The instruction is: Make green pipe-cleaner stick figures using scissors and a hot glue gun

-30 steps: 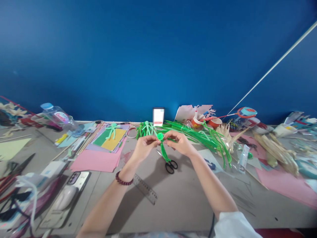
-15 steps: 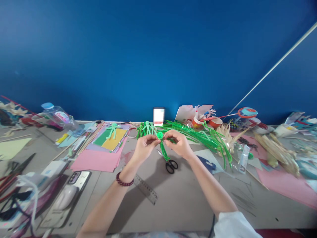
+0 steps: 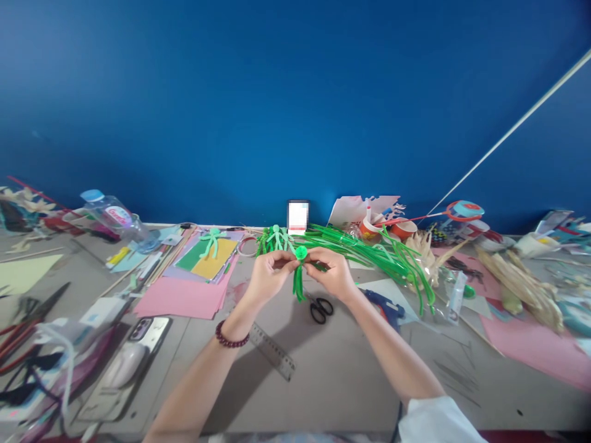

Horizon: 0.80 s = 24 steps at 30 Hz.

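Note:
Between my two hands is a bright green pipe-cleaner figure (image 3: 299, 280), with a round coiled head at the top and several strands hanging straight down. My left hand (image 3: 271, 272) pinches it just under the head from the left. From the other side, my right hand (image 3: 330, 271) pinches the same spot with thumb and fingers. Black-handled scissors (image 3: 321, 310) lie on the table just below, their blades partly behind the strands. Beyond my hands, a pale green pipe-cleaner figure (image 3: 276, 231) stands by a long bundle of green pipe cleaners (image 3: 364, 246).
A clear ruler (image 3: 272, 354) lies near my left forearm. To the right is a blue glue gun (image 3: 385, 306) on white paper. Pink paper (image 3: 182, 298), a phone (image 3: 127, 369) with a mouse on it, and a plastic bottle (image 3: 115, 215) are on the left. A blue wall (image 3: 295, 111) rises behind.
The hanging strands have swung from slanting toward the right to nearly straight down, and the coiled head now faces me more. Both hands keep their pinch. The view has shifted slightly.

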### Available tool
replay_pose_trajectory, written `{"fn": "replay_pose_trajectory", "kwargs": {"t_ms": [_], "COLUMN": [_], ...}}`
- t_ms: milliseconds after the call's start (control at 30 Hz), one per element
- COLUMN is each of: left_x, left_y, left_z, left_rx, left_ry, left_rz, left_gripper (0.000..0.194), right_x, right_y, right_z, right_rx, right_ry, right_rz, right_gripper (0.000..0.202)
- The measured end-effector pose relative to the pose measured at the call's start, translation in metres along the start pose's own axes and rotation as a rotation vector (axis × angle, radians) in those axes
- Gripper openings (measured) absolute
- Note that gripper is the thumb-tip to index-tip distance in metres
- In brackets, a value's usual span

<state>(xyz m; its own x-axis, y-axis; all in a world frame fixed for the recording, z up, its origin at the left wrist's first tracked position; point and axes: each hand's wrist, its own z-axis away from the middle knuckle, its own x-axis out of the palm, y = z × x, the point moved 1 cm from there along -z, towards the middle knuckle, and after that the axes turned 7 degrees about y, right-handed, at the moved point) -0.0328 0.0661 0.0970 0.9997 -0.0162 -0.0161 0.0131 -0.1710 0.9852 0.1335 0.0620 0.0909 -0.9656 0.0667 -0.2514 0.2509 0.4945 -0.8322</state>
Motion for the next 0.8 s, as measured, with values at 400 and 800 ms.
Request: {"fn": "replay_pose_trajectory", "kwargs": {"t_ms": [400, 800], "left_x": [-0.003, -0.001], "left_y": [0.01, 0.001], "left_z": [0.0, 0.004], "left_rx": [0.613, 1.108], "left_ry": [-0.003, 0.195], "left_rz": [-0.302, -0.523], "left_gripper": [0.009, 0.012], "right_x": [-0.018, -0.029], "right_y": [-0.018, -0.027], "right_z": [-0.002, -0.005], "right_rx": [-0.296, -0.571], "right_ry": [0.052, 0.01], "right_rz": [0.249, 0.455], "right_gripper": [0.012, 0.016]}}
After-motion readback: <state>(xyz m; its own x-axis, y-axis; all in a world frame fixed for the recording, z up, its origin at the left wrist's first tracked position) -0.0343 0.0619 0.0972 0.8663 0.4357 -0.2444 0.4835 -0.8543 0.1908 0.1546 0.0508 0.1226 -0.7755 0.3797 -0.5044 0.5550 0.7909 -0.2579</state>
